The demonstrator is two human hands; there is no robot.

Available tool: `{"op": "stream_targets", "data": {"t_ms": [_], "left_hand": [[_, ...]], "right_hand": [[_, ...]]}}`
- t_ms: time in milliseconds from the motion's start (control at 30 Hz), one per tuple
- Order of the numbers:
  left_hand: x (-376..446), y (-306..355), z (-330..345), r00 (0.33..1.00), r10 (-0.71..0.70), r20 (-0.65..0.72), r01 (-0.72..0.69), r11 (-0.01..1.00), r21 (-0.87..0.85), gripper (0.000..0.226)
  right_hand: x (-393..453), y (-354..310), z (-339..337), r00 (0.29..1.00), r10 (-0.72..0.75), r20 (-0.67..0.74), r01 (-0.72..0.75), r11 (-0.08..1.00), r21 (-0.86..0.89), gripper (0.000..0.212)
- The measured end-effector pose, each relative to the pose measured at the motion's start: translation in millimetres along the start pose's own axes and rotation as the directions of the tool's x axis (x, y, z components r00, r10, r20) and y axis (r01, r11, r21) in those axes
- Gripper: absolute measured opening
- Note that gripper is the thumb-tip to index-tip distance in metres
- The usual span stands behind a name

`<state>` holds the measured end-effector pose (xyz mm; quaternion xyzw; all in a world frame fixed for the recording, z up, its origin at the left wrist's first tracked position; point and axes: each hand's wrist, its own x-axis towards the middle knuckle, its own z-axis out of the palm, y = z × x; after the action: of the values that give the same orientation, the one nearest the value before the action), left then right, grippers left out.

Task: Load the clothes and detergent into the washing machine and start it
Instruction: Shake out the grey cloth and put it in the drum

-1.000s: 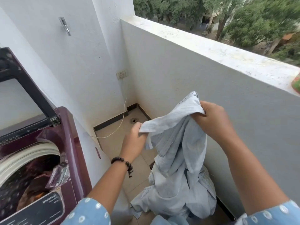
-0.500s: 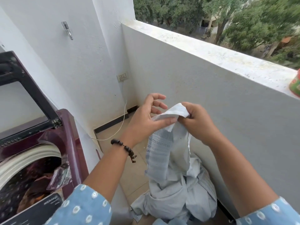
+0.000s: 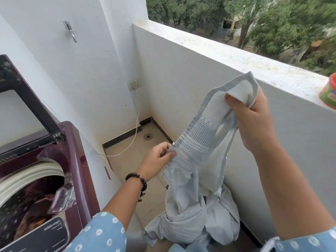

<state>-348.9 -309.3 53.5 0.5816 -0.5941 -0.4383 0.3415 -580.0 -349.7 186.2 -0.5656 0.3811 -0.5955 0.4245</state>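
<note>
The right hand (image 3: pixel 253 120) is raised near the parapet (image 3: pixel 227 57), its fingers curled round the top edge of a pale grey garment (image 3: pixel 196 151), thumb pressed into the cloth. Lower and to the left, the left hand (image 3: pixel 158 159) pinches the garment's patterned band between thumb and fingertips; a dark bead bracelet (image 3: pixel 138 180) sits on that wrist. The rest of the garment hangs down and bunches on the tiled floor (image 3: pixel 127 160) by the foot of the parapet. At the left stands the maroon washing machine (image 3: pixel 72 160), its lid (image 3: pixel 23 91) up, dark clothes showing inside the drum (image 3: pixel 27 206). A red and green jar (image 3: pixel 330 93) rests on the parapet's top at the right edge. A white cable (image 3: pixel 135 131) runs from the wall socket (image 3: pixel 134 85) down to the floor.
</note>
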Motion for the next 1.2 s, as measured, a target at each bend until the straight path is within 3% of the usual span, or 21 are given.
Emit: {"op": "stream_targets", "data": {"t_ms": [100,133,200,267,333,367,467,633,733,833,1067,1200], "left_hand": [[8.4,39.4,-9.4,0.989,0.140,-0.038,-0.142,0.989,-0.052,0.009],[11.0,53.2,-11.2,0.981,0.190,-0.038,-0.192,0.980,-0.058,0.012],[13.7,81.2,-12.1,0.961,0.275,-0.018,-0.276,0.958,-0.079,0.019],[14.6,103.2,-9.4,0.941,0.335,-0.034,-0.337,0.937,-0.090,0.021],[16.4,116.5,-5.3,0.921,0.385,-0.065,-0.389,0.920,-0.051,0.019],[16.9,120.5,-2.8,0.912,0.403,-0.078,-0.406,0.914,-0.014,0.018],[17.8,118.3,4.0,0.905,0.400,-0.145,-0.404,0.915,-0.004,0.013],[9.2,110.0,13.6,0.955,0.244,-0.170,-0.293,0.875,-0.387,0.008],[6.7,108.5,19.8,0.969,0.209,-0.133,-0.247,0.846,-0.473,0.017],[5.7,106.0,29.1,0.978,0.210,0.004,-0.189,0.888,-0.419,0.028],[18.7,105.0,47.4,0.956,0.189,0.222,-0.081,0.904,-0.420,0.058],[26.2,91.8,63.6,0.930,0.168,0.326,-0.129,0.982,-0.138,0.037]], "right_hand": [[-1.1,15.7,-1.3,0.998,0.059,-0.032,-0.059,0.998,-0.004,0.024],[-3.3,19.0,1.0,0.996,0.084,0.005,-0.084,0.996,-0.001,0.022],[-10.9,23.5,6.1,0.971,0.143,0.193,-0.142,0.990,-0.015,0.026],[-19.0,28.4,11.8,0.873,0.243,0.423,-0.209,0.970,-0.125,0.051],[-26.7,32.9,18.9,0.772,0.326,0.546,-0.186,0.937,-0.296,0.068],[-29.1,36.6,22.4,0.757,0.347,0.554,-0.175,0.924,-0.341,0.059],[-27.6,38.0,23.1,0.812,0.326,0.484,-0.146,0.917,-0.372,0.021],[-18.4,26.6,6.2,0.797,0.321,0.512,-0.072,0.892,-0.446,0.016],[-12.3,21.9,-3.6,0.859,0.237,0.454,-0.006,0.891,-0.454,0.015],[-9.4,16.6,-11.1,0.886,0.184,0.426,0.025,0.898,-0.439,0.022],[-13.1,-11.1,-25.1,0.858,0.095,0.504,0.126,0.914,-0.386,0.031],[-11.6,-36.8,-33.0,0.907,-0.025,0.421,0.139,0.960,-0.243,0.024]]}}
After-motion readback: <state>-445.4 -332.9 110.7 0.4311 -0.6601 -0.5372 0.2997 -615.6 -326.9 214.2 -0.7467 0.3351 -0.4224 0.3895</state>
